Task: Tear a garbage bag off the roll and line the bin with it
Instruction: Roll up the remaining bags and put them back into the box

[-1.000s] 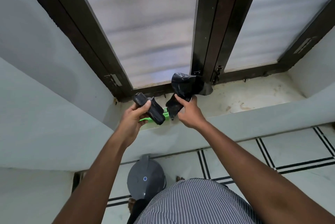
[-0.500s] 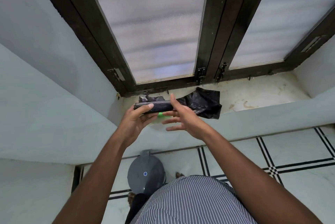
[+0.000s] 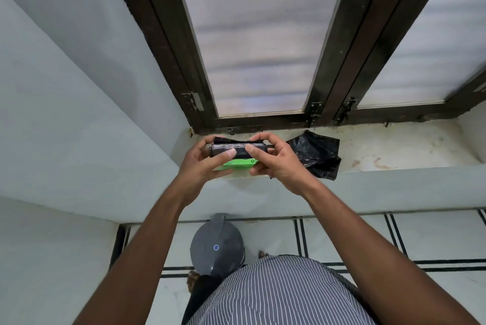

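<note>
Both hands hold a black cylindrical roll of plastic garbage bags (image 3: pixel 238 150) level above the near edge of a stained white window sill (image 3: pixel 394 151). The left hand (image 3: pixel 207 161) curls round the roll's left end with its thumb across the front, and the right hand (image 3: pixel 273 160) grips the right end, fingers arched over the top and thumb pressed on the front. Just under the roll, between the two hands, shows a bright green paper label (image 3: pixel 238 164). A loose, crumpled black plastic garbage bag (image 3: pixel 318 153) lies on the sill just beside the right hand, reaching to the sill's front edge. Behind stands a dark brown window frame (image 3: pixel 339 43) with frosted panes. Down on the white tiled floor (image 3: pixel 342 235) with black lines, a round grey lidded bin (image 3: pixel 217 248) stands against the wall below the sill, partly hidden by the person's striped shirt (image 3: pixel 284 295).
</note>
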